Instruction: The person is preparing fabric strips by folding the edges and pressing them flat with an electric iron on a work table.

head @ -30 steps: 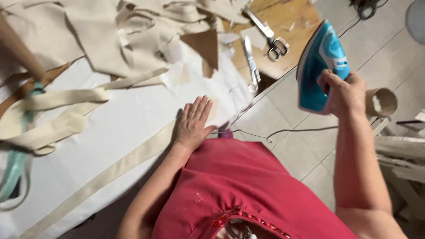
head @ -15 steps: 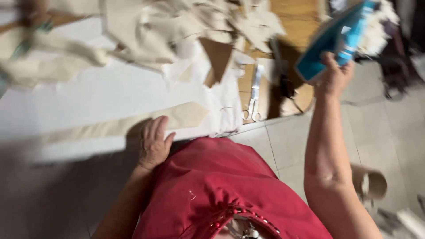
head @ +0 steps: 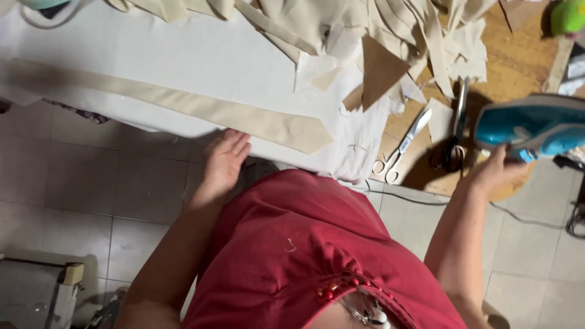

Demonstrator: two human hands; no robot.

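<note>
Iron, teal and white plastic, electric (head: 536, 129): held in the right hand (head: 496, 172), fingers closed under its handle, raised clear of the white padded pressing board (head: 122, 55). Half a second ago it was held higher and tilted, off the board's far right corner; now it sits lower and closer to level, to the right of the board over the bare wooden tabletop (head: 518, 55). Judged: the iron is being brought back toward the board, not yet onto cloth.

Strip, long, beige fabric, pointed at one end (head: 231, 116): lies flat along the board's near edge, point toward the board's right end. It lay the same way a moment ago.

Left hand (head: 222, 163): open, palm down, fingers spread, gripping nothing. It was resting against the board's near edge by the strip; now only the fingertips reach that edge, just short of the strip, the palm hanging off the board over the tiled floor. Judged: the strip is left free for pressing.

Scissors, silver-bladed (head: 405, 143), and scissors, dark-handled (head: 454, 131): on the wooden tabletop just right of the board, between the board and the iron.

Heap, beige fabric offcuts (head: 341, 24): piled along the board's far edge.
</note>
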